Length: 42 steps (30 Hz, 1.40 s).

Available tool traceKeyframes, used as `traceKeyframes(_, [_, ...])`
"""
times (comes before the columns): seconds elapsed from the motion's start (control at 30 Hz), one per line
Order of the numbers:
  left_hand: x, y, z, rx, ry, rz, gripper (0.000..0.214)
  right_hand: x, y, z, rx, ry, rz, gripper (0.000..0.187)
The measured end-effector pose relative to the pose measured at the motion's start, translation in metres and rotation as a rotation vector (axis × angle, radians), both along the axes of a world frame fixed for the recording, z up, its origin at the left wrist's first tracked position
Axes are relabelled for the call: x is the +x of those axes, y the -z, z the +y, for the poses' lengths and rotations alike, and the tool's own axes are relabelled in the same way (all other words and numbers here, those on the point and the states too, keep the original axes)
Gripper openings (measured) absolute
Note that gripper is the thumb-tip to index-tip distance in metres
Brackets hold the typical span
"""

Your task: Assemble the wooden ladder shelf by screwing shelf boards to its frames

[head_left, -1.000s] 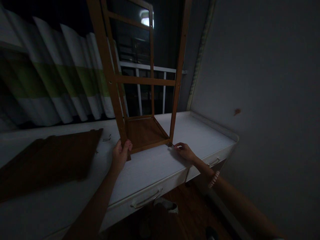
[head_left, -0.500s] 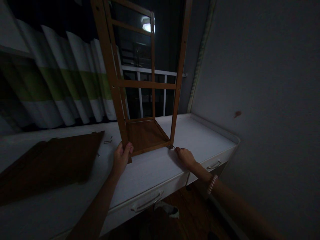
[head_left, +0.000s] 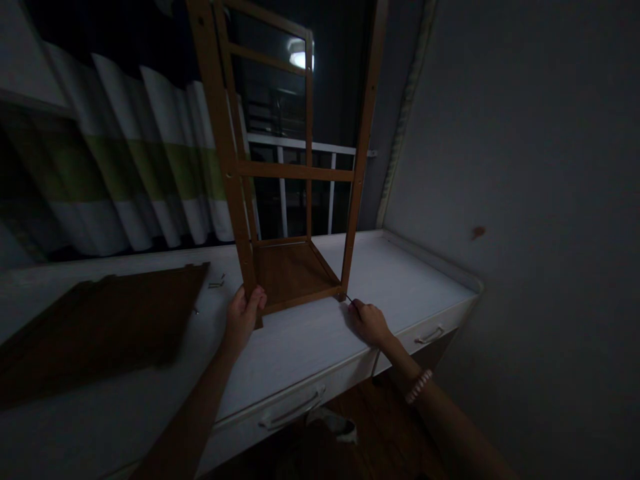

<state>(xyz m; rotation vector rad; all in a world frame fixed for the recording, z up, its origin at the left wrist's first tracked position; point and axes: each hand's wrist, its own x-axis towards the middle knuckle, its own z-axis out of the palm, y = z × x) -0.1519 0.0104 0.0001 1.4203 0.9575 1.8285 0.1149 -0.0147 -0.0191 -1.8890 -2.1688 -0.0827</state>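
A tall brown wooden shelf frame (head_left: 293,175) stands upright, with one board (head_left: 290,267) fitted low between its legs. My left hand (head_left: 245,312) is closed around the foot of the near left leg. In my right hand (head_left: 369,322) is a thin dark rod, which looks like an Allen key (head_left: 350,299). Its tip reaches the outer side of the near right leg, close to the bottom. Most of the key is hidden by my fingers. Several small screws (head_left: 216,285) lie left of the frame, and another screw (head_left: 197,311) is beside a loose panel.
The frame stands on a white desk (head_left: 295,353) with drawer handles (head_left: 295,410) along its front. A loose brown panel (head_left: 115,320) lies at the left. Behind are a striped curtain (head_left: 150,167) and a dark window with white bars (head_left: 283,193). A wall (head_left: 525,133) bounds the right.
My right hand has moved slightly down and turned, with the key still at the leg. My left hand keeps its hold. The view has shifted slightly.
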Motion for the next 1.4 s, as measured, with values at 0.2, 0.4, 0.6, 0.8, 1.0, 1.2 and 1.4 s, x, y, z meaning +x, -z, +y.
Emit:
traceKeyframes(0.2, [0.0021,-0.0038,-0.0032,-0.001,-0.006,0.015,0.027,-0.0009,-0.0021,-0.0013,-0.016,0.011,-0.023,0.037])
traceKeyframes(0.4, [0.0022,-0.0052,-0.0044,0.008,-0.023,0.046,0.027,-0.0013,-0.0019,-0.0013,-0.013,0.001,-0.020,0.036])
traceKeyframes(0.6, [0.0012,-0.0023,-0.0022,0.018,-0.015,0.041,0.024,-0.0020,-0.0037,-0.0031,-0.014,0.009,-0.006,0.036])
traceKeyframes(0.8, [0.0011,-0.0017,-0.0013,0.015,-0.020,0.035,0.025,-0.0019,-0.0043,-0.0037,-0.021,0.003,-0.007,0.035])
traceKeyframes(1.0, [0.0025,-0.0045,-0.0039,0.009,-0.030,0.041,0.026,-0.0018,-0.0047,-0.0037,-0.028,-0.002,-0.003,0.036])
traceKeyframes(1.2, [0.0013,-0.0036,-0.0040,0.017,-0.033,0.086,0.024,-0.0015,-0.0059,-0.0048,-0.031,0.005,-0.001,0.035])
traceKeyframes(1.4, [0.0008,-0.0026,-0.0026,0.005,-0.029,0.047,0.025,-0.0014,-0.0033,-0.0035,0.001,-0.009,-0.004,0.036])
